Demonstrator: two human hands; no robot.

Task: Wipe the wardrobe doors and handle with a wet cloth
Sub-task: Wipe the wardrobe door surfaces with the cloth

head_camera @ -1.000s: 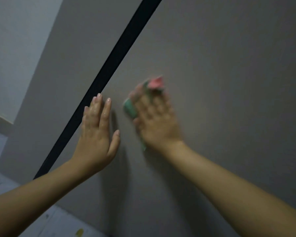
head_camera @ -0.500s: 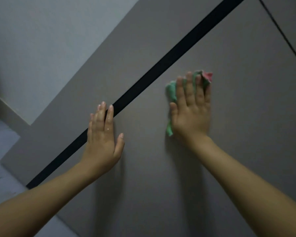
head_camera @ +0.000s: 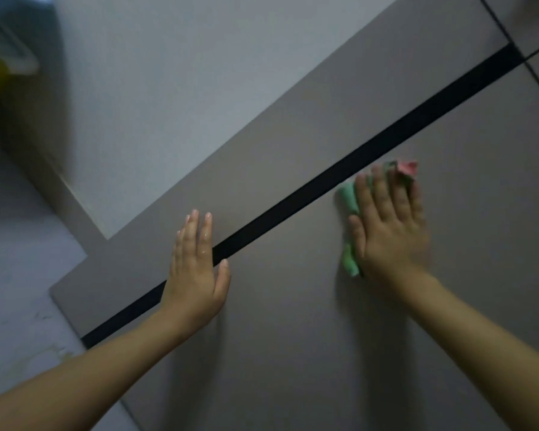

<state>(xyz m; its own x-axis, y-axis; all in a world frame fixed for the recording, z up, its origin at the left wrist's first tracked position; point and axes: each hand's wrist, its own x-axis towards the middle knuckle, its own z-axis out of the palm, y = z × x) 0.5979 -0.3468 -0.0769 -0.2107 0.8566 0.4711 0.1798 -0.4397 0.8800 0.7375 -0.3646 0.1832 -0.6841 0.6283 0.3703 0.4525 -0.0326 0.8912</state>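
My right hand (head_camera: 389, 231) presses the green cloth (head_camera: 349, 200), pink at one corner, flat on the grey wardrobe door (head_camera: 293, 337). My left hand (head_camera: 196, 269) rests there with straight fingers, holding nothing.

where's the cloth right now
In the head view, the cloth is pressed flat against the wardrobe door under the right hand, just right of the black strip.

Matt, smooth grey wardrobe door (head_camera: 293, 337); soft green-pink cloth (head_camera: 349, 197), possibly microfibre.
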